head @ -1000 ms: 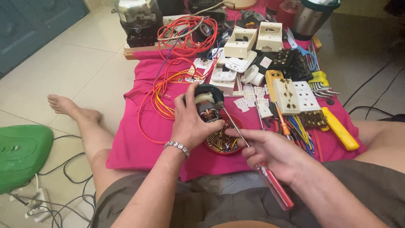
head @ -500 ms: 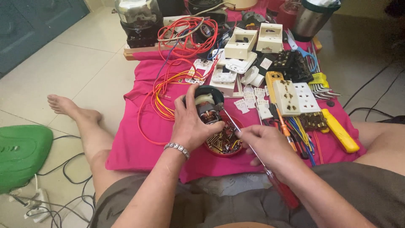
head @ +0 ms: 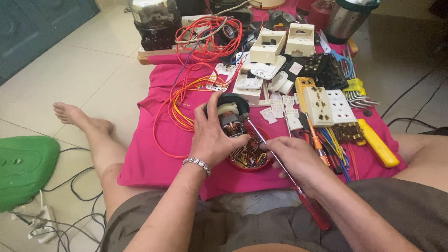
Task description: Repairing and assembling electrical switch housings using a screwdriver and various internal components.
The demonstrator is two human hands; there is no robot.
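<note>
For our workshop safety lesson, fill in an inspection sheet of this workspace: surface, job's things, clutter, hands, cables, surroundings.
Surface: pink cloth spread on a tiled floor.
Job's things: small electric motor; red-handled screwdriver, tip at the motor; red dish of screws under the hands.
Clutter: white socket plates, cream boxes, yellow tool, loose white parts.
Hands: left hand grips the motor; right hand holds the screwdriver.
Cables: red and orange wire coils on the cloth; dark cords on the floor.
Surroundings: green plastic object at left, steel jar at top.

Bare arms and feet, beaded silver bracelet (head: 197,164) at left wrist, olive-grey shorts (head: 261,228)
</note>
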